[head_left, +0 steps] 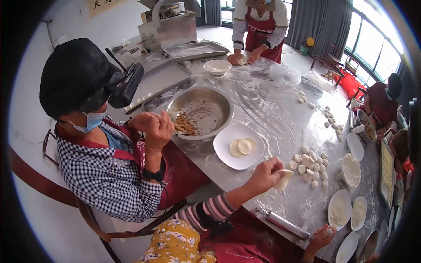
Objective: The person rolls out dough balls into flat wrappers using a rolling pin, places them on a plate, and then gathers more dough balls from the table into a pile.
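My left hand (263, 177) pinches a thin round dough wrapper (284, 179) by its edge, above the floured table. At the table's front edge, my right hand (322, 239) is closed around the right end of a metal rolling pin (287, 224). Just beyond my left hand is a white plate (220, 151) with two flat wrappers (243, 147) overlapping on it. To the right of that hand lies a cluster of small dough pieces (309, 165).
At left sits a co-worker (105, 162), hands raised beside a metal bowl (226, 107) of filling. Another person (263, 26) presses dough at the far end. White dishes (340, 210) line the right side. Metal trays (197, 50) lie at the back left.
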Available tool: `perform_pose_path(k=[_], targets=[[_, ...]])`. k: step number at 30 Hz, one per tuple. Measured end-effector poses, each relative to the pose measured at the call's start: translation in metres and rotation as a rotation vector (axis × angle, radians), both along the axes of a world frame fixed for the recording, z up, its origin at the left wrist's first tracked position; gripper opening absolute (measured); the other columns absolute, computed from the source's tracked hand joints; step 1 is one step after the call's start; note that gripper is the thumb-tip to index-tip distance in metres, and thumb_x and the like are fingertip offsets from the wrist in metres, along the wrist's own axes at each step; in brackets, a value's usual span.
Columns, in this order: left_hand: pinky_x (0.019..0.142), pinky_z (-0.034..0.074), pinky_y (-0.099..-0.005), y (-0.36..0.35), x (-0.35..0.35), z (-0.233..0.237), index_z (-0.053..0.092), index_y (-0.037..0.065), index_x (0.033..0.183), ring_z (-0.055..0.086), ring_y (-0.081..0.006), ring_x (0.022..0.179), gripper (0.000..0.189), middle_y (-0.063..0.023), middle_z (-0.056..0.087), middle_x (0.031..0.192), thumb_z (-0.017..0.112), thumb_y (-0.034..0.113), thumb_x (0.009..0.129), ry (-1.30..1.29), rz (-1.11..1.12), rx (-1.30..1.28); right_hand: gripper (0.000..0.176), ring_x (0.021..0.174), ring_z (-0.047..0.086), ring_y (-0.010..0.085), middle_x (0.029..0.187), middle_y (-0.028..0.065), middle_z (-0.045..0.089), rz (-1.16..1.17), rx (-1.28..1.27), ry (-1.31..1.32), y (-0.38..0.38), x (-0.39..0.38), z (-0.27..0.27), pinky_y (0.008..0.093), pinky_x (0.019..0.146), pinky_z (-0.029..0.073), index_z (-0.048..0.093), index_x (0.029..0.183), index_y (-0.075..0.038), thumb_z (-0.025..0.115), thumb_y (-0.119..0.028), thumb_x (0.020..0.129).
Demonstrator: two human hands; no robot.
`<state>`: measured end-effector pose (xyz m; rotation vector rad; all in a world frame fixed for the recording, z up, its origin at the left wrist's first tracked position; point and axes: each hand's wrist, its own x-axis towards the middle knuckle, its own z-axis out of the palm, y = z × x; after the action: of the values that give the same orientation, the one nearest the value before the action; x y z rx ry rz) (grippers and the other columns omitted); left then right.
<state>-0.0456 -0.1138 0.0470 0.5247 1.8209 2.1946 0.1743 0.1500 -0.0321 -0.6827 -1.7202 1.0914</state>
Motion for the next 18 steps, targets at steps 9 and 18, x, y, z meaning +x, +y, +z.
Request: perform_pose_path(k=[9, 18], targets=[[0.070, 0.047, -0.0287, -0.121, -0.039, -0.023, 0.030, -0.006, 0.129, 0.057, -0.0172, 0.072, 0.052, -0.0110, 0.060, 0.085, 0.055, 0.008, 0.087, 0.272, 0.714, -0.446, 0.031, 0.050, 0.050, 0.0185, 0.065, 0.0062, 0.058, -0.133, 0.290, -0.209, 0.027, -0.002, -0.015, 0.0333, 0.048, 0.040, 0.052, 0.105, -0.010, 0.061, -0.033, 0.085], [0.061, 0.048, -0.0303, -0.053, 0.011, 0.005, 0.060, 0.000, 0.105, 0.061, -0.0203, 0.068, 0.028, -0.0120, 0.062, 0.079, 0.065, 0.009, 0.079, 0.297, -0.186, -0.423, 0.012, 0.060, 0.050, 0.0133, 0.075, 0.0052, 0.051, -0.077, 0.411, -0.171, 0.010, -0.006, 0.006, 0.0257, 0.051, 0.042, 0.053, 0.089, -0.006, 0.061, -0.004, 0.081]])
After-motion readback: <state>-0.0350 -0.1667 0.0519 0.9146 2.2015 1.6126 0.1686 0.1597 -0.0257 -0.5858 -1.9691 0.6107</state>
